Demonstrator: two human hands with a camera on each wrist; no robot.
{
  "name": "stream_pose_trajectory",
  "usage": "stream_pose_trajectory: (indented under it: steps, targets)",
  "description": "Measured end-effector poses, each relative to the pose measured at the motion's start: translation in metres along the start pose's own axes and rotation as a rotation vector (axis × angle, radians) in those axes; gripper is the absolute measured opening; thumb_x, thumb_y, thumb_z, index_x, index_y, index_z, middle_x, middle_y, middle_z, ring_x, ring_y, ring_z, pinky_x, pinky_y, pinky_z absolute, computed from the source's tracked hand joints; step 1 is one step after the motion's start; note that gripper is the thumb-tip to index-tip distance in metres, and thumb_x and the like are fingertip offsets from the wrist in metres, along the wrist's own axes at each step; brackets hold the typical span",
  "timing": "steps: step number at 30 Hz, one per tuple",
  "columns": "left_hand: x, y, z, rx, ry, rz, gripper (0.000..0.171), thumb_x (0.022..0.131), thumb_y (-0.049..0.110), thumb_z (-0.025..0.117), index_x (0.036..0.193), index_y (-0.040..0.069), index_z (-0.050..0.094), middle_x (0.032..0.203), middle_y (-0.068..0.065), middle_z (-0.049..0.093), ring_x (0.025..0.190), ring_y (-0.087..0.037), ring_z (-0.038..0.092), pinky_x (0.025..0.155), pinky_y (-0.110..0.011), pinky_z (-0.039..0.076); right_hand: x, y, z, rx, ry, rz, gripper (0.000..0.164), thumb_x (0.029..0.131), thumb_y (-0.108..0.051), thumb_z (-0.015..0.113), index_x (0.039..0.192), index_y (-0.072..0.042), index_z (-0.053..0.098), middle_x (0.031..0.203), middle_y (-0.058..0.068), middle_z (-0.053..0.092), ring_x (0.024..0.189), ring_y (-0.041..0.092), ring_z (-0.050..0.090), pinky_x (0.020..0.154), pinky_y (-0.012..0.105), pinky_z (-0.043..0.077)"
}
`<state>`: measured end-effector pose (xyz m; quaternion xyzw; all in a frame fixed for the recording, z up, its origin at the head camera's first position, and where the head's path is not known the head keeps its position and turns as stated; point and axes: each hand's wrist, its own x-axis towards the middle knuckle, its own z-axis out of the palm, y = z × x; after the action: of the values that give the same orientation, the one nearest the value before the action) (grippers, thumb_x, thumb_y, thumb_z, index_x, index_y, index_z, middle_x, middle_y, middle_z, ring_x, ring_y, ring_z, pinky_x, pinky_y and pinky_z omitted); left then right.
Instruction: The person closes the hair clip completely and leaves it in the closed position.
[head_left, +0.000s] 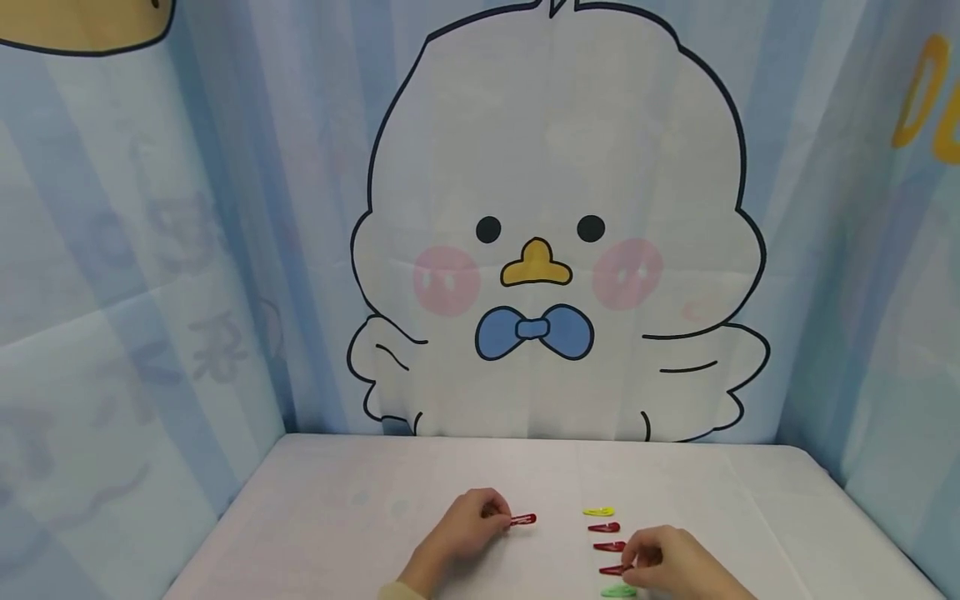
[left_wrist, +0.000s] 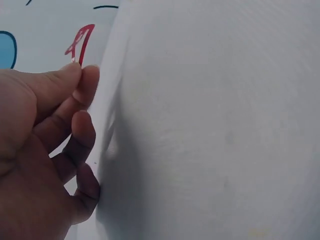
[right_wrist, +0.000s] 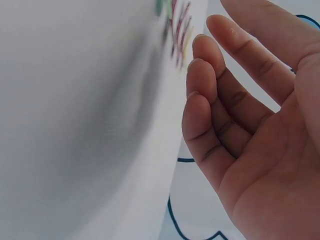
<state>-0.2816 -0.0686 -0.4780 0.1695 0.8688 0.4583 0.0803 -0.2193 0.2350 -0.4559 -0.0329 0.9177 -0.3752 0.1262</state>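
My left hand (head_left: 467, 528) pinches a red snap hair clip (head_left: 527, 519) by one end, between thumb and index finger. In the left wrist view the clip (left_wrist: 84, 40) shows its slotted frame, tilted up past the fingertips; the other fingers curl loosely. A column of hair clips lies on the table: a yellow clip (head_left: 599, 512) farthest off, dark red clips (head_left: 604, 527) below it, and a green clip (head_left: 618, 592) nearest me. My right hand (head_left: 678, 560) hovers at the right ends of the lower clips. Its fingers are relaxed, thumb apart, with nothing between them in the right wrist view.
The white table (head_left: 360, 475) runs back to a curtain (head_left: 315, 250) printed with a large white chick. Striped blue fabric hangs along both sides of the table.
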Motion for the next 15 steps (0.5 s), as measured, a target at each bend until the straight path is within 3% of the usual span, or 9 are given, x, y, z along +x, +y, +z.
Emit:
stream_pose_trajectory:
  steps: [2,7,13,15]
  targets:
    - [-0.001,0.0,-0.002,-0.059,0.012,0.005,0.006,0.093,0.007,0.07,0.089,0.01,0.067,0.078,0.003,0.063,0.074,-0.014,0.055,0.068,-0.03,0.046,0.0,-0.003,-0.004,0.002,0.01,-0.017,0.01,0.085,-0.013,0.081,0.088,-0.01,0.071,0.073,0.001,0.055,0.072,0.017,0.051,0.066,0.028,0.045]
    - [-0.004,0.003,-0.006,-0.181,0.061,0.038,0.005,0.092,0.003,0.071,0.09,0.007,0.071,0.079,0.001,0.069,0.072,-0.013,0.057,0.064,-0.028,0.046,0.001,-0.01,-0.016,-0.002,0.015,-0.15,0.009,0.086,-0.012,0.079,0.09,-0.009,0.071,0.074,0.0,0.054,0.073,0.019,0.051,0.062,0.026,0.041]
    - [-0.005,0.005,-0.008,-0.223,0.101,0.033,0.003,0.094,0.007,0.07,0.094,0.005,0.073,0.083,0.002,0.069,0.075,-0.015,0.058,0.067,-0.031,0.046,0.005,-0.021,-0.018,0.001,0.06,-0.141,0.013,0.086,-0.014,0.08,0.094,-0.009,0.072,0.076,0.0,0.055,0.073,0.018,0.051,0.063,0.027,0.044]
    - [-0.005,0.006,-0.009,-0.237,0.104,0.03,0.004,0.094,0.009,0.071,0.095,0.005,0.072,0.085,0.002,0.069,0.078,-0.016,0.059,0.069,-0.032,0.047,0.005,-0.025,-0.018,0.005,0.078,-0.174,0.015,0.086,-0.015,0.08,0.096,-0.008,0.072,0.076,0.0,0.056,0.073,0.018,0.052,0.062,0.027,0.044]
